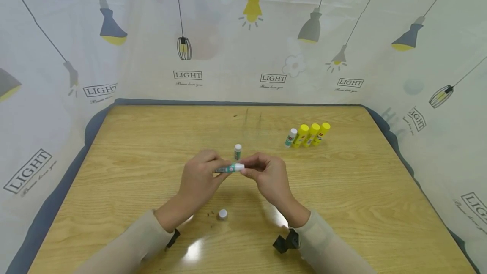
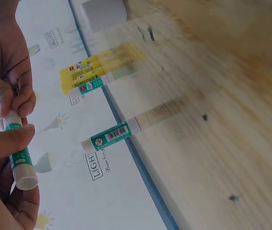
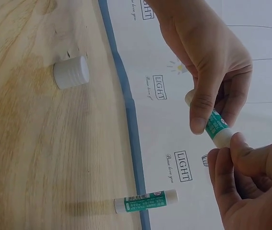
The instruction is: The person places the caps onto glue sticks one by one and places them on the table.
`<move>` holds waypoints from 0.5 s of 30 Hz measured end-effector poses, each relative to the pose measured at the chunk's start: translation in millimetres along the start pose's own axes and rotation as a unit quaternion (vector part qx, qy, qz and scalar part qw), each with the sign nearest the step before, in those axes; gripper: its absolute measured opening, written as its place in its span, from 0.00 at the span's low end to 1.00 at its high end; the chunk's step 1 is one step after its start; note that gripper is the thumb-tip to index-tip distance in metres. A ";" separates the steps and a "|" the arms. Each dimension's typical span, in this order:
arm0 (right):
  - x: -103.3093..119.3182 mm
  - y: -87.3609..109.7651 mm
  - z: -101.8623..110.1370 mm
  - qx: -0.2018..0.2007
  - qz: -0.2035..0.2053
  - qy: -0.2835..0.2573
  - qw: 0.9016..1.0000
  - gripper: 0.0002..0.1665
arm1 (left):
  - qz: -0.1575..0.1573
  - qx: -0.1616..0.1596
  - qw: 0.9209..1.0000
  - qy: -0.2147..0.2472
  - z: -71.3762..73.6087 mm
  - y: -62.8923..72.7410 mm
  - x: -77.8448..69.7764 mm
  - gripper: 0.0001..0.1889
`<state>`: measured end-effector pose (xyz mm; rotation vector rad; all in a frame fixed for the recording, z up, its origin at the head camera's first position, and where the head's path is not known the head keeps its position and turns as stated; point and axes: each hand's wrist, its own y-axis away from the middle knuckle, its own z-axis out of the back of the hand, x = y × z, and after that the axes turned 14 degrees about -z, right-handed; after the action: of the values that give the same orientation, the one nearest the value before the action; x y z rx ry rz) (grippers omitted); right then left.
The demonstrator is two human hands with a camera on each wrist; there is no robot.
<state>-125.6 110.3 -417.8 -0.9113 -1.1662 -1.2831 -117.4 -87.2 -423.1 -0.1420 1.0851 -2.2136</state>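
Level above the table, a white-and-green glue stick (image 1: 230, 168) is held between both hands. My left hand (image 1: 199, 176) grips its body, thumb lying along the green label (image 2: 20, 157). With thumb and fingertips, my right hand (image 1: 271, 177) pinches the white end (image 3: 223, 138) of the same stick. The other white end (image 2: 26, 181) pokes out past the left fingers. Just beyond the hands, a second green-labelled glue stick (image 1: 237, 152) stands upright. A loose white cap (image 1: 222, 214) sits on the table nearer to me, below the hands.
At the back right, three yellow glue sticks (image 1: 313, 135) stand in a row beside another white-and-green one (image 1: 291, 138). Small dark specks (image 1: 210, 214) lie by the cap. A printed cloth (image 1: 228, 54) surrounds the wooden table (image 1: 354, 206) at its back and sides.
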 end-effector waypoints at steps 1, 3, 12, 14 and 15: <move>0.1 0.1 0.3 -0.001 -0.001 0.002 1.000 0.07 | 0.001 0.002 1.000 -0.002 -0.2 -0.3 -0.2 0.14; 0.9 0.2 -0.4 -0.004 -0.006 0.003 1.000 0.07 | 0.004 0.006 1.000 -0.006 -0.8 -0.5 -0.3 0.14; -3.4 -0.8 -0.5 -0.008 -0.004 -0.001 1.000 0.07 | 0.016 0.015 1.000 -0.004 -5.4 -0.1 1.2 0.14; -3.5 -0.9 0.6 -0.008 -0.003 0.003 1.000 0.07 | 0.016 0.012 1.000 0.004 -6.0 -0.8 1.9 0.14; -3.3 -0.7 1.0 -0.008 -0.002 0.004 1.000 0.07 | 0.015 0.011 1.000 0.007 -6.4 -1.0 2.6 0.14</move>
<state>-126.2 112.0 -420.8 -0.9158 -1.1536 -1.2988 -122.2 -84.1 -427.0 -0.0991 1.0629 -2.2015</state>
